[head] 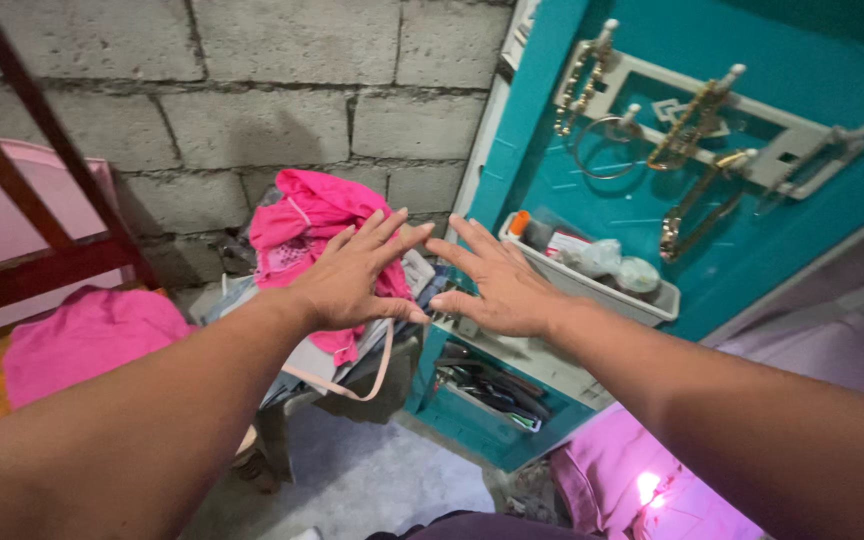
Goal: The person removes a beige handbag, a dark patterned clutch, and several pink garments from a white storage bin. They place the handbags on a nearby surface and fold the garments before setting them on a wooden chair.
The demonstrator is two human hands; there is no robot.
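Note:
My left hand (352, 275) and my right hand (497, 285) are stretched out in front of me, palms down, fingers spread, holding nothing. Their fingertips nearly meet in the middle of the view. Behind the left hand lies a bright pink garment (302, 225) on top of a pile of clothes and bags (347, 360). Behind the right hand stands a teal cabinet (572, 180) with a white shelf tray (612, 295) carrying small containers.
A white hook rack (787, 150) with gold chains and a bangle hangs on the teal panel. A grey block wall (252, 90) is behind. A pink cloth (82, 335) lies by a red wooden frame (32, 260) at left. Pink bedding (642, 475) is lower right.

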